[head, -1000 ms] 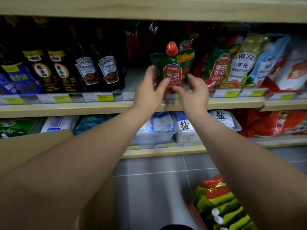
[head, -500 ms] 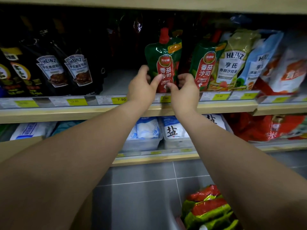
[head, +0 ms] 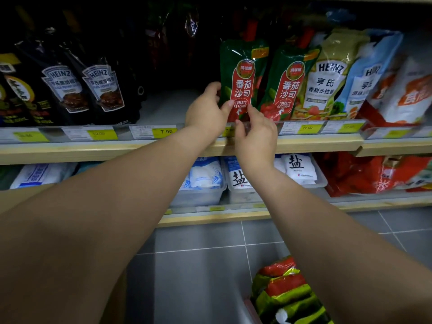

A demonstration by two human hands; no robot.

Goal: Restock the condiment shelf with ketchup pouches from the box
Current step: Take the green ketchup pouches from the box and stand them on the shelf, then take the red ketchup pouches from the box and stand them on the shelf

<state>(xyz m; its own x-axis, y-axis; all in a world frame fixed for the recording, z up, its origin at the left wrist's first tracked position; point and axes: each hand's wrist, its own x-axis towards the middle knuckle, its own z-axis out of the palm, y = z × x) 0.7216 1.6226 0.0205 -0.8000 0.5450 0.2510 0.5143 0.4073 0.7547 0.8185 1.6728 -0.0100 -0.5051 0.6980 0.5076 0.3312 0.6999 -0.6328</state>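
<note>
Fingers: left hand (head: 207, 113) grips the left edge of a green-and-red spouted foil ketchup pouch (head: 242, 73), thumb (head: 228, 105) on its front. Right hand (head: 256, 134) pinches its lower right corner with curled fingertips (head: 252, 112). Pouch upright, base apparently on or just above the board, hidden behind hands and rail.

Long pale wooden shelf (head: 93, 150) carries that pouch. Bare shelf floor (head: 163, 108) lies open directly left of the pouch, so there is room for more facings.

Progress, judged: one matching ketchup pouch (head: 289, 80) stands touching the held pouch on its right; the held one is near seated but not released. A stack of green-and-red pouches (head: 285, 291) lies well below the held pouch, on the floor side; its container is mostly out of view. Most restocking is left.

Surroundings: dark Heinz sauce pouches (head: 102, 90) well left of the held pouch, beyond the gap. Pale Heinz dressing pouches (head: 327, 80) right of it, past the second ketchup. White salt bags (head: 240, 178) one tier below.

Obstruction: clear plastic price rail (head: 304, 127) crosses just before the pouch base; the base must sit behind it. Yellow 7.90 tag (head: 166, 131) sits lower left.
</note>
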